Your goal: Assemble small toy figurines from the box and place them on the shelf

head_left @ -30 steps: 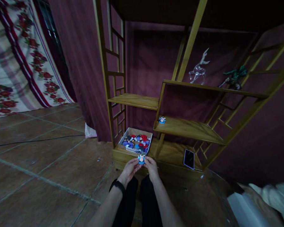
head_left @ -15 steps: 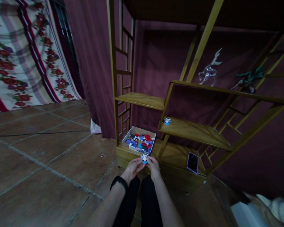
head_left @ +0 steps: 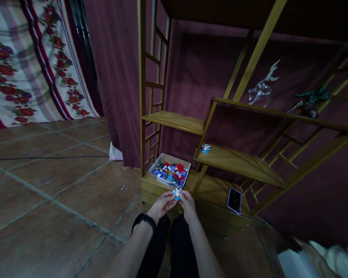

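Note:
Between my two hands is a small blue-and-white figurine [head_left: 177, 193] on a round blue base. My left hand [head_left: 162, 204], with a black band on the wrist, pinches its left side. The fingers of my right hand [head_left: 188, 204] grip it from the right. Just beyond my hands, a shallow box [head_left: 166, 182] holds many small figurines [head_left: 174, 170] with red, purple, blue and dark parts. A similar blue figurine [head_left: 205, 148] stands at the left end of the middle shelf [head_left: 240, 163].
The wooden shelf unit [head_left: 174, 122] fills the space ahead. A phone [head_left: 234, 200] lies on its lowest board. Higher up stand a clear glass deer [head_left: 261, 90] and a dark green ornament [head_left: 311, 101]. A black cable [head_left: 49, 158] crosses the tiled floor at left.
My view has shifted slightly. Both hands keep their hold on the figurine in nearly the same place, and the box and shelf objects stay put.

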`<state>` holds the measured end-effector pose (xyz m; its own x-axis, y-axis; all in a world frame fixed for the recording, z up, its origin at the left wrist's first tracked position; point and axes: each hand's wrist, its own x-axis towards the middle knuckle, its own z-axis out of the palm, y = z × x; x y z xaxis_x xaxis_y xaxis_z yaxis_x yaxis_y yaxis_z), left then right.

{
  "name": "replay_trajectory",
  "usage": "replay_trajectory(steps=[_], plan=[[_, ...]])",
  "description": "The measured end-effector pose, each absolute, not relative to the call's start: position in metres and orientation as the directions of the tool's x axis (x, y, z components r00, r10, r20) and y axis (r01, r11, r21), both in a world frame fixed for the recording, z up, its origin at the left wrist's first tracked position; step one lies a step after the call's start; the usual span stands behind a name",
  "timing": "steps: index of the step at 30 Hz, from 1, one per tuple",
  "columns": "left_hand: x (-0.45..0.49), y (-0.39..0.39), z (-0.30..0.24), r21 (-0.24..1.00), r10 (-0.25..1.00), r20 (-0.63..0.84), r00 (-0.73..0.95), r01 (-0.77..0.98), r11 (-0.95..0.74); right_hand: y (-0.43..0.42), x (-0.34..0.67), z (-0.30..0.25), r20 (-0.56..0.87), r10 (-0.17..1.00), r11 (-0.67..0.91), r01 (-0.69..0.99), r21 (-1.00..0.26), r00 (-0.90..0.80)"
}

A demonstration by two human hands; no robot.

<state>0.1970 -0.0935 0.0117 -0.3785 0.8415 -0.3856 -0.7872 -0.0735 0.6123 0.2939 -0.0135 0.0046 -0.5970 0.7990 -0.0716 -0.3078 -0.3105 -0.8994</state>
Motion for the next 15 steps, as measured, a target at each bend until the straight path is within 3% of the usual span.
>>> replay_trajectory(steps=[15], plan=[[0.197,-0.090,0.010,0.585,0.828,-0.386,-0.406,-0.802,-0.120,-0.023,0.289,0.015,-0.098,0.813,-0.331,-0.317,-0.889,-0.574]])
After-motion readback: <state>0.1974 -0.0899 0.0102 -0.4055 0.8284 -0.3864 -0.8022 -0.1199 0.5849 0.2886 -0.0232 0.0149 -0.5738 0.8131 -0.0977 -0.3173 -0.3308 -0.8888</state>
